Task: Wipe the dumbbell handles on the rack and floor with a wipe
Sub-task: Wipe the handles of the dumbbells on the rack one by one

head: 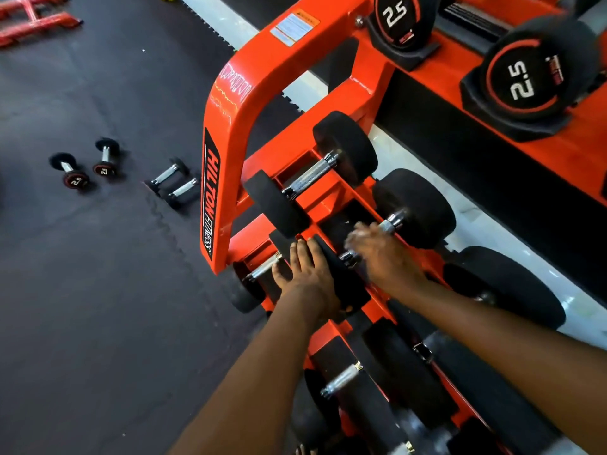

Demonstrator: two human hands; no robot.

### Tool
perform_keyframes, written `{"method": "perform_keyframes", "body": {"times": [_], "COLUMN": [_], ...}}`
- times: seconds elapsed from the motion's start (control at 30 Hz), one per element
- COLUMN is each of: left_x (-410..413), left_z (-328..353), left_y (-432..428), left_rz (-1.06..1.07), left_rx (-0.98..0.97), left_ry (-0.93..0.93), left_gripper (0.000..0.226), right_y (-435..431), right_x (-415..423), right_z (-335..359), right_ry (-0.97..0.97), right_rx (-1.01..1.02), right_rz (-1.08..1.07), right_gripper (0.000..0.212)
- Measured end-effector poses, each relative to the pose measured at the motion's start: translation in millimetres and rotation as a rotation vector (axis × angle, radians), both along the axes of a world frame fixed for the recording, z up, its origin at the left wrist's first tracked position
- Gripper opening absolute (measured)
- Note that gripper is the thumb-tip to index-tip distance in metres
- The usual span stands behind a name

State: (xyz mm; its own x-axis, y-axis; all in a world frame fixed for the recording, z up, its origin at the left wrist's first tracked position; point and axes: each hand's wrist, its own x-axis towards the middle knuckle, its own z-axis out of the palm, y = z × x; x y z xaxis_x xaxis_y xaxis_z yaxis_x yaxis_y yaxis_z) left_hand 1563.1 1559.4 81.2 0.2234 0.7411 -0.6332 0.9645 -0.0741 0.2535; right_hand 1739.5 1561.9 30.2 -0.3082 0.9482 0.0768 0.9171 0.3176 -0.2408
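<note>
One knurled chrome handle (310,176), round rubber heads (345,147), orange rack (226,133)

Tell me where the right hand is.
Head view: the right hand, blurred, is over the chrome handle of a dumbbell on the orange rack, right of the left hand, which rests on that dumbbell's near head.

- My left hand (308,274) lies flat, fingers straight, on the black head (343,285) of a racked dumbbell.
- My right hand (384,254), blurred, sits over that dumbbell's steel handle (391,223); I cannot make out its grip.
- The orange rack (226,142) rises just beyond my left hand.
- Small dumbbells (182,189) lie on the dark floor mat (98,290), well left of my left hand.
</note>
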Motion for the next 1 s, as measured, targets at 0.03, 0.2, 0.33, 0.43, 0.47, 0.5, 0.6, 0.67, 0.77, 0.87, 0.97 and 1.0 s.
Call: {"method": "perform_keyframes", "body": {"times": [0.03, 0.2, 0.33, 0.43, 0.47, 0.5, 0.6, 0.67, 0.77, 0.87, 0.97, 1.0], "left_x": [1, 5, 5, 6, 6, 6, 5, 5, 4, 4, 4, 4], "left_z": [2, 7, 4, 1, 1, 0, -2, -3, -6, -6, -5, -5], "left_y": [1, 0, -1, -2, -3, -3, -3, -4, -4, -4, -3, -3], "left_rz": [-0.009, -0.028, -0.013, 0.003, 0.005, 0.003, 0.021, 0.018, 0.019, 0.012, 0.011, 0.009], "left_rx": [-0.017, -0.017, 0.025, 0.043, 0.045, 0.049, 0.069, 0.079, 0.093, 0.098, 0.093, 0.091], "left_ry": [0.032, 0.115, 0.096, 0.084, 0.084, 0.080, 0.059, 0.055, 0.036, 0.029, 0.024, 0.022], "left_gripper": [0.147, 0.145, 0.146, 0.147, 0.147, 0.147, 0.150, 0.152, 0.152, 0.152, 0.153, 0.153], "right_y": [-5, 3, -9, 0, -2, -6, -17, -3, -2, -16, -1, 0], "right_x": [-5, 12, -2, 12, 9, 1, -6, 12, 5, -4, 15, 12], "right_z": [-3, 8, 1, 9, 10, 7, 1, 4, 5, -2, 4, 7], "right_ry": [-0.015, 0.050, -0.005, -0.016, -0.078, -0.110, -0.044, 0.013, -0.060, -0.051, -0.077, -0.112], "right_rx": [0.008, -0.018, 0.016, 0.021, 0.026, 0.018, 0.073, 0.063, 0.026, 0.018, 0.034, 0.055], "right_rz": [0.103, -0.177, 0.143, -0.236, -0.256, -0.169, 0.112, -0.129, -0.212, 0.141, -0.183, -0.277], "right_gripper": [0.049, 0.053, 0.049, 0.052, 0.055, 0.058, 0.051, 0.054, 0.062, 0.051, 0.062, 0.065]}}
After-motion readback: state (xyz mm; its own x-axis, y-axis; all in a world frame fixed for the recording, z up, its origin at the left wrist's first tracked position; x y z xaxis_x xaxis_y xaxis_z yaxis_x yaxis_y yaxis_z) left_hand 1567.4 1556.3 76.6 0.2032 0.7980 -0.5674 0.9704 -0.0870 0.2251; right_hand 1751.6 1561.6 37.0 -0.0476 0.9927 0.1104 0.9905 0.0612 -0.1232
